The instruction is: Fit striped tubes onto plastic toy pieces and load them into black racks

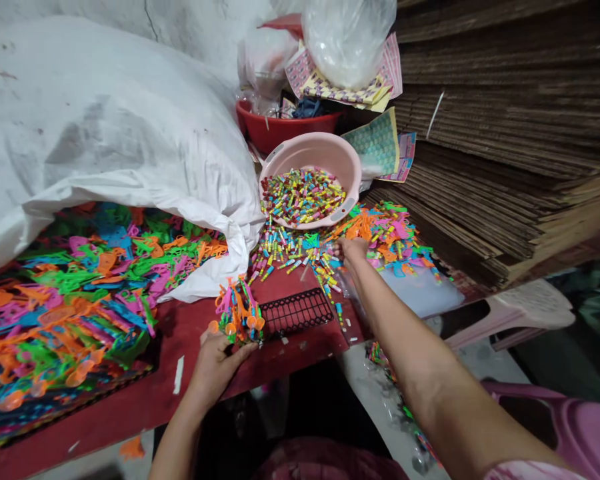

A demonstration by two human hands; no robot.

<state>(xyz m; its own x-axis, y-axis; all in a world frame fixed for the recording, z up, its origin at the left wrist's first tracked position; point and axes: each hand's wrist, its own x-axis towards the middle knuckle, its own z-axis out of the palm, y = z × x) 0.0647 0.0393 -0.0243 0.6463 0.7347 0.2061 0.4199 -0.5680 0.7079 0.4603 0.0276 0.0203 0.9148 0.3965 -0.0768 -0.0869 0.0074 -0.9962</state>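
Note:
My left hand (pixel 220 367) is closed around the left end of a small black plastic basket (pixel 297 313) with slotted sides. In that end stand several orange, pink, green and blue plastic pieces (pixel 239 310), some with round orange ends. The basket's right part shows bare slots. My right hand (pixel 354 250) reaches to the edge of a pile of small striped tubes (pixel 285 250) and moulded plastic pieces (pixel 390 233). Its fingers are curled, and what they pinch is too small to make out.
A pink basin (pixel 353 163) of striped tubes stands behind, with a red tub (pixel 275 133) beyond it. At left, a white sack (pixel 105 120) spills coloured plastic pieces (pixel 105 267). Stacked cardboard (pixel 505 133) rises at right. Below are a pale stool (pixel 525 307) and a purple chair (pixel 585 427).

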